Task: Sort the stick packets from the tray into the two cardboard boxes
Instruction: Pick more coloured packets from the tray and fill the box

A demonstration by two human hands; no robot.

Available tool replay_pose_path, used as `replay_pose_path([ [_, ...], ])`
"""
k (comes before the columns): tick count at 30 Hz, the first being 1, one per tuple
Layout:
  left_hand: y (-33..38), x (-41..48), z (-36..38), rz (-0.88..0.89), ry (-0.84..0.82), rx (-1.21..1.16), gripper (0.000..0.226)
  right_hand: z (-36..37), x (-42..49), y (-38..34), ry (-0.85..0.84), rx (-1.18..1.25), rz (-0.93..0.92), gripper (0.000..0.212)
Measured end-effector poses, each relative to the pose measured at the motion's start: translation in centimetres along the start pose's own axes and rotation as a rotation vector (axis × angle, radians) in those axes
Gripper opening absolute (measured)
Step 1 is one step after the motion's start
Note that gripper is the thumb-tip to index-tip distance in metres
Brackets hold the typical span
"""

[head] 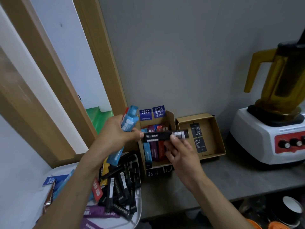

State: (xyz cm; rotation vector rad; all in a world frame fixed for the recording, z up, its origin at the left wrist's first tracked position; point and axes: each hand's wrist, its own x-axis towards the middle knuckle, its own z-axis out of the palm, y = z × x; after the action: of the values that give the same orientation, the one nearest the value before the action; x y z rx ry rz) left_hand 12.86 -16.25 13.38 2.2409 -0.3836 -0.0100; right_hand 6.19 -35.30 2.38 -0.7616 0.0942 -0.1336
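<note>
Over left box [172,121]: right hand [181,153] pinches black packet [162,136]; left hand [113,132] grips blue packets [130,120], maybe black too.

Both arms were bare along their whole visible length. The left forearm [77,180] and the right forearm [216,197] showed uncovered up to the wrists, and the left grip [115,132] and the right grip [180,153] were bare too, with short, plain nails on the thumbs.

Grey bench [231,179], back edge against the wall. Directly on it, left to right: white tray [139,206] at the left end; deep cardboard box [172,123] just beside the tray; shallow cardboard box [210,139] just beside that; white blender [257,139] with an amber jug, far right.
</note>
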Motion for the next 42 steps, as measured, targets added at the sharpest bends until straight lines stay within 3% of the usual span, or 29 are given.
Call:
replay_pose_path([
  [2, 0.2, -0.5, -0.3, -0.044, -0.179, -0.007, 0.037, 1.0, 0.6, -0.5, -0.008, -0.013, -0.086, 0.024],
  [3, 0.2, -0.6, -0.2, -0.037, -0.174, -0.034, 0.038, 1.5, 0.8, -0.6, 0.002, -0.079, -0.137, 0.023],
  [6, 0.6, -0.1, 0.0, 0.029, 0.035, -0.144, 0.034, 2.0, 1.6, -0.2, 0.041, -0.541, -0.295, 0.019],
  [9, 0.4, 0.6, 0.6, 0.064, 0.148, -0.209, 0.033, 1.9, 3.1, 1.1, 0.009, -0.876, -0.3, 0.019],
  [15, -0.5, 0.9, 1.5, 0.063, 0.25, -0.182, 0.031, 1.6, 6.5, 4.7, 0.162, -1.086, -0.339, 0.025],
  [19, -1.5, 1.1, 2.0, 0.05, 0.333, -0.124, 0.038, 1.3, 7.5, 6.6, 0.213, -1.161, -0.335, 0.016],
  [28, -3.2, 1.3, 3.4, 0.024, 0.24, -0.357, 0.054, 0.1, 7.7, 7.2, 0.149, -1.374, -0.359, 0.015],
  [33, -3.2, 1.2, 4.0, -0.003, 0.226, -0.457, 0.046, 1.2, 5.5, 5.5, 0.123, -1.136, -0.415, 0.007],
  [36, -3.1, 1.1, 4.1, 0.039, 0.204, -0.445, 0.051, 2.4, 2.2, 3.6, -0.019, -0.853, -0.405, 0.014],
  [39, -2.9, 1.0, 4.7, 0.077, 0.166, -0.391, 0.054, 2.7, 0.4, 3.2, -0.157, -0.868, -0.321, 0.012],
  [42, -2.9, 1.4, 5.0, 0.097, 0.102, -0.404, 0.054, 2.2, 0.3, 3.2, -0.137, -0.838, -0.293, 0.012],
])
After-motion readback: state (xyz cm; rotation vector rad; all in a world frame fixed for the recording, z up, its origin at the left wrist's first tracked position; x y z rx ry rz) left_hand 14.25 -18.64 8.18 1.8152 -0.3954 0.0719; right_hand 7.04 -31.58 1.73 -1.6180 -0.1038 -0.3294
